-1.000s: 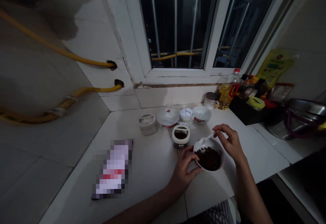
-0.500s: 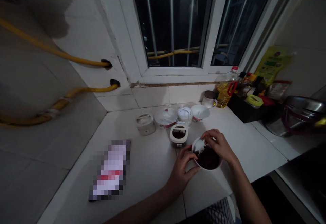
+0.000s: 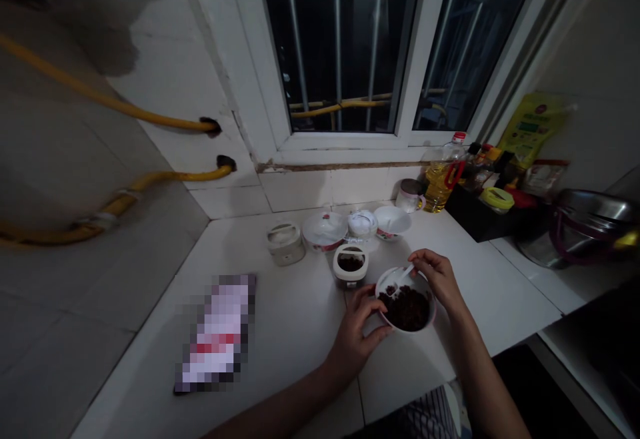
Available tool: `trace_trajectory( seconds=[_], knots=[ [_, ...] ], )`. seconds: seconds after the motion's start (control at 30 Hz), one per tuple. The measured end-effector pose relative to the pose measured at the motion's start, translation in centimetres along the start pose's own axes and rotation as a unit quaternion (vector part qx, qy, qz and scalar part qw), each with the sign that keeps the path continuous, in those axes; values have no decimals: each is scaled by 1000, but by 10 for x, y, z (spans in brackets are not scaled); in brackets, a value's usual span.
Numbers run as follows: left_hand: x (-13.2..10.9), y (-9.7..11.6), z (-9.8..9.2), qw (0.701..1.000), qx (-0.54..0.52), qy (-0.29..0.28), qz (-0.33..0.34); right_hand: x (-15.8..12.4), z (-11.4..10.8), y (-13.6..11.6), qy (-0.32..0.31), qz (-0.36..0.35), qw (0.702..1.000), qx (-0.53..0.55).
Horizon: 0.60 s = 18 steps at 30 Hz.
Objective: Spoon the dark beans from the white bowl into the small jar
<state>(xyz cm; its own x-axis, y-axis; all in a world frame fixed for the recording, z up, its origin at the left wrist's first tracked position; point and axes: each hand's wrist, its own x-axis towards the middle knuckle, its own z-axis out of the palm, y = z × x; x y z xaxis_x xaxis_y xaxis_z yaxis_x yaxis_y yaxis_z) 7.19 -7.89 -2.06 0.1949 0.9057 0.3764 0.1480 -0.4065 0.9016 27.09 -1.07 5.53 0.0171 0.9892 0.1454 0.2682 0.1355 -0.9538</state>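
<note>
A white bowl (image 3: pixel 433 290) holds a dark, crumbly food (image 3: pixel 407 309) and tilts slightly toward me on the counter. My left hand (image 3: pixel 359 324) grips its left rim, thumb low on the outside and fingers at the edge. Pinched in my right hand (image 3: pixel 437 277) is a small white spoon (image 3: pixel 401 279), its tip down inside the bowl near the dark food. Just behind the bowl stands a square jar (image 3: pixel 351 267) with a white rim and similar dark contents. A second jar (image 3: pixel 285 243), clear with a pale lid, is farther left.
Two shallow bowls (image 3: pixel 325 231) and a round white container (image 3: pixel 363 224) line the back. An oil bottle (image 3: pixel 442 176), a black condiment box (image 3: pixel 475 216) and a steel pot (image 3: pixel 585 229) stand right. A blurred-out flat object (image 3: pixel 217 332) lies on the left of the counter (image 3: pixel 285 332).
My right hand has shifted slightly right and up, drawing the spoon toward the bowl's back rim. The spoon's handle now shows clearly. My left hand stays at the rim.
</note>
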Motion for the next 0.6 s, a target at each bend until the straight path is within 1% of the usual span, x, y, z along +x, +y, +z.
trace_trajectory(
  seconds=[0.3, 0.4, 0.5, 0.6],
  knots=[
    [1, 3, 0, 1000, -5, 4, -7, 1, 3, 0, 28, 32, 998, 56],
    [1, 4, 0, 1000, -17, 6, -11, 4, 5, -3, 34, 33, 997, 68],
    [1, 4, 0, 1000, -28, 3, -14, 5, 11, -11, 22, 7, 998, 57],
    [0, 4, 0, 1000, -25, 5, -15, 4, 22, -22, 27, -53, 998, 10]
  ],
)
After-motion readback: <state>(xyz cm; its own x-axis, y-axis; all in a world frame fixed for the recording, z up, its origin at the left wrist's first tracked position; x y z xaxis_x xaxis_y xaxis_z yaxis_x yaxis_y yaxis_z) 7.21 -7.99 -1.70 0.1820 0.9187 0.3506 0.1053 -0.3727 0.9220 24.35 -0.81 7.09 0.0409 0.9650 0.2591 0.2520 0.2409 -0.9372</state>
